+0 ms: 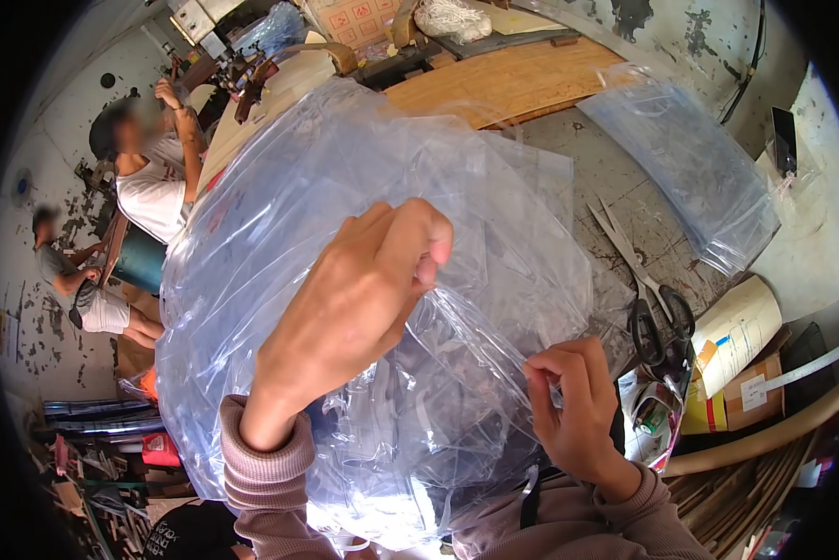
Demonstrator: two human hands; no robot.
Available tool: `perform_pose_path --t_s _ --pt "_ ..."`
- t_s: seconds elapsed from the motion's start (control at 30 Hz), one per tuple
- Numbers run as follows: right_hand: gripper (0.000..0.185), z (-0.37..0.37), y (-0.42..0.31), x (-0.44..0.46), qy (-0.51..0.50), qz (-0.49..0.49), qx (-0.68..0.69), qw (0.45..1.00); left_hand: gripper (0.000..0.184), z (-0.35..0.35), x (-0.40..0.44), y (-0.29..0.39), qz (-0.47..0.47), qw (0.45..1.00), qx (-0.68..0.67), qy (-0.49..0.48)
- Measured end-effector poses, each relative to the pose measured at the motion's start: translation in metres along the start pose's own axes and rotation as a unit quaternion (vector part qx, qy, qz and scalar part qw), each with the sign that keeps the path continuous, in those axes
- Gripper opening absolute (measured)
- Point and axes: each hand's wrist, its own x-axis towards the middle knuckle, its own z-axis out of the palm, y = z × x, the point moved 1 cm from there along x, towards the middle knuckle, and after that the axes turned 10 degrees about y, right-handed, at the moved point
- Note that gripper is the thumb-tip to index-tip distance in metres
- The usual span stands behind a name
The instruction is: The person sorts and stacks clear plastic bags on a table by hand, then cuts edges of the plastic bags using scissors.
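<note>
A large heap of clear plastic sheet [279, 215] spreads over the table in front of me and hangs down toward my lap. My left hand [354, 280] is closed at the middle of the heap, thumb and fingers pinching a gathered fold. Lower and to the right, my right hand [573, 401] pinches the same plastic near its edge. Between the two hands the fold is drawn into a taut, creased line. Open-bladed scissors [639, 271] with black handles lie on the table beyond my right hand.
A flat stack of clear plastic pieces [685, 168] lies at the back right, near a phone [784, 140]. Behind the heap is a wooden board [499, 79]. A paper roll [739, 331] and cardboard box [751, 392] stand at right. Two people [153, 177] are at the left.
</note>
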Motion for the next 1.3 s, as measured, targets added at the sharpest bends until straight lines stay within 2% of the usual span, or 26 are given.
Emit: perform_pose_path --t_s 0.03,0.1,0.23,0.3,0.43,0.5,0.53,0.6,0.63,0.7,1.0,1.3 --pt "0.021 0.0 0.0 0.0 0.0 0.001 0.001 1.0 0.03 0.0 -0.001 -0.001 0.0 1.0 0.0 0.0" --pt "0.021 0.001 0.0 -0.001 0.002 -0.001 0.0 1.0 0.045 0.0 -0.002 -0.002 -0.019 1.0 -0.011 -0.004" --pt "0.021 0.0 0.0 0.0 0.001 -0.007 -0.003 1.0 0.059 -0.001 0.003 0.004 0.0 1.0 -0.012 0.008" --pt "0.02 0.0 0.0 0.0 0.0 -0.007 -0.003 1.0 0.07 0.001 0.003 0.005 -0.027 0.999 -0.006 0.016" --pt "0.02 0.0 0.0 0.0 -0.002 -0.007 -0.005 1.0 0.075 0.0 0.003 0.002 -0.032 0.999 -0.008 0.016" --pt "0.02 0.0 0.0 0.0 -0.002 -0.007 -0.005 1.0 0.06 0.001 0.006 0.0 0.027 0.997 0.046 0.05" --pt "0.02 0.0 0.0 0.0 -0.003 -0.007 -0.005 1.0 0.06 -0.001 0.006 -0.003 0.027 0.997 0.047 0.05" --pt "0.02 0.0 0.001 -0.001 -0.003 -0.004 -0.002 1.0 0.037 -0.006 0.004 -0.011 0.049 0.993 0.107 0.023" --pt "0.02 0.0 0.001 -0.001 -0.004 -0.001 0.0 1.0 0.037 -0.009 0.004 -0.013 0.049 0.993 0.108 0.023" --pt "0.021 0.0 0.001 -0.001 -0.003 0.001 0.003 1.0 0.022 -0.01 0.005 -0.016 0.039 0.996 0.074 -0.021" --pt "0.022 -0.001 0.002 -0.001 -0.002 0.006 0.008 1.0 0.018 -0.006 0.007 -0.016 -0.004 1.0 -0.02 -0.008" --pt "0.022 0.0 0.003 -0.001 -0.005 0.007 0.018 1.0 0.017 -0.003 0.005 -0.014 -0.017 1.0 -0.023 -0.008"
